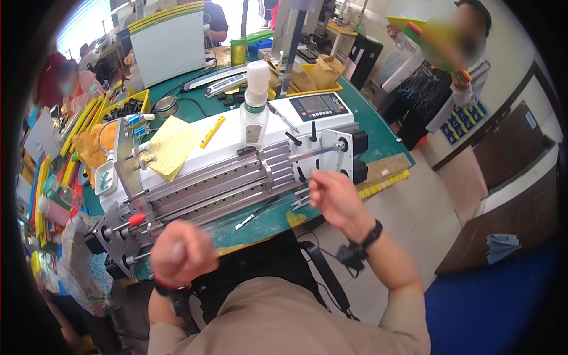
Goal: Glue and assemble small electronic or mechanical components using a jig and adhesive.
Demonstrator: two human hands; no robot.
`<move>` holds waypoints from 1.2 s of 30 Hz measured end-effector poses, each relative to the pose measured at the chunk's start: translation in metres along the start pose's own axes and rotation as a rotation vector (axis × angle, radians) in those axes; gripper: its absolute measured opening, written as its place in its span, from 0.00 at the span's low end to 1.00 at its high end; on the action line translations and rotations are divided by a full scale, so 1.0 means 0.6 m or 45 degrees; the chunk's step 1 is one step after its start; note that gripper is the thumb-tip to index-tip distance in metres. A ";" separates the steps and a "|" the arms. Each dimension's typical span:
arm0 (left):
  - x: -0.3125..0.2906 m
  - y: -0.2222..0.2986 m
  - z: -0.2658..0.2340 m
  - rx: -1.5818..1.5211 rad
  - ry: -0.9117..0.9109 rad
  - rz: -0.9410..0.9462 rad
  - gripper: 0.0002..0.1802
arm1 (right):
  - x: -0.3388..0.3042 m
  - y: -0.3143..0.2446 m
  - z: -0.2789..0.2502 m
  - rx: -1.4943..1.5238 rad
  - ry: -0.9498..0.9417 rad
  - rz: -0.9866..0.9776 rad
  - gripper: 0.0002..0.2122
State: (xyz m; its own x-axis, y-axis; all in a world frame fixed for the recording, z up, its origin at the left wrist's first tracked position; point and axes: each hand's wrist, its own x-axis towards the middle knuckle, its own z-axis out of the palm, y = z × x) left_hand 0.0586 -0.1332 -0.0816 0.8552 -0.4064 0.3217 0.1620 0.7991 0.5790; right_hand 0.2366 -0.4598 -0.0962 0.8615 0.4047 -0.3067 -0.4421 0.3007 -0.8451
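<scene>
Long silver-railed machine [213, 180] with white housing [228, 137]; blurred left hand [184, 253] and right hand [339, 201] curled, any hold unclear.

Rails [204, 176]: bare metal, smooth
White casing [228, 134]: glossy (metal or plastic, cannot tell)
Yellow sheet [170, 144]: matt paper

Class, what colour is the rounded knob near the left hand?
Red rounded knob, best seen in the head view.

Long machine [216, 180] on green table [374, 118]
</scene>
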 end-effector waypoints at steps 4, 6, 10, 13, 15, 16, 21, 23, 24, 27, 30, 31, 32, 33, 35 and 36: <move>-0.028 0.025 0.041 0.785 0.378 0.028 0.15 | 0.043 0.002 0.042 -0.039 -0.035 0.079 0.10; -0.024 0.018 0.057 0.873 0.479 0.055 0.13 | 0.046 0.005 0.048 -0.049 -0.022 0.070 0.10; -0.051 0.023 0.041 1.331 0.617 0.149 0.12 | 0.054 0.012 0.064 -0.169 -0.132 0.017 0.11; -0.067 0.010 0.036 1.699 0.895 0.424 0.16 | 0.034 0.011 0.070 -0.179 -0.055 -0.009 0.10; -0.064 -0.001 0.011 2.001 1.014 0.802 0.14 | 0.008 0.010 0.089 -0.266 -0.047 0.023 0.10; -0.066 0.001 -0.003 2.035 1.083 0.810 0.14 | -0.005 0.015 0.096 -0.323 -0.084 0.053 0.11; -0.081 0.039 -0.008 2.766 1.350 0.941 0.12 | -0.069 0.034 0.178 -0.570 -0.474 0.073 0.11; -0.081 0.055 -0.018 2.800 1.423 0.868 0.19 | -0.071 0.049 0.207 -0.629 -0.572 0.034 0.12; -0.085 0.064 -0.029 2.800 1.411 0.825 0.19 | -0.072 0.052 0.225 -0.687 -0.619 -0.020 0.13; -0.092 0.083 -0.034 2.817 1.398 0.752 0.21 | -0.066 0.064 0.267 -0.757 -0.699 -0.154 0.14; -0.094 0.093 -0.034 2.791 1.390 0.682 0.21 | -0.051 0.066 0.309 -1.018 -0.742 -0.494 0.13; -0.096 0.096 -0.035 2.781 1.400 0.676 0.22 | -0.049 0.060 0.327 -1.134 -0.736 -0.703 0.12; -0.099 0.097 -0.035 2.771 1.410 0.670 0.24 | -0.043 0.057 0.344 -1.246 -0.726 -0.914 0.12; -0.101 0.098 -0.030 2.769 1.411 0.665 0.24 | -0.030 0.061 0.357 -1.246 -0.725 -0.910 0.12; -0.101 0.104 -0.014 2.814 1.312 0.534 0.17 | 0.001 0.072 0.379 -1.294 -0.643 -1.202 0.11; -0.102 0.097 -0.015 2.811 1.315 0.534 0.17 | 0.013 0.078 0.392 -1.286 -0.668 -1.158 0.12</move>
State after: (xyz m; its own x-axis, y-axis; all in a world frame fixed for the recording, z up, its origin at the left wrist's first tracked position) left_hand 0.0201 -0.0575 -0.0742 0.6644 0.3516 0.6595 0.0678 -0.9071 0.4154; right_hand 0.1642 -0.2394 -0.0350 0.4561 0.7389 0.4960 0.7461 -0.0136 -0.6657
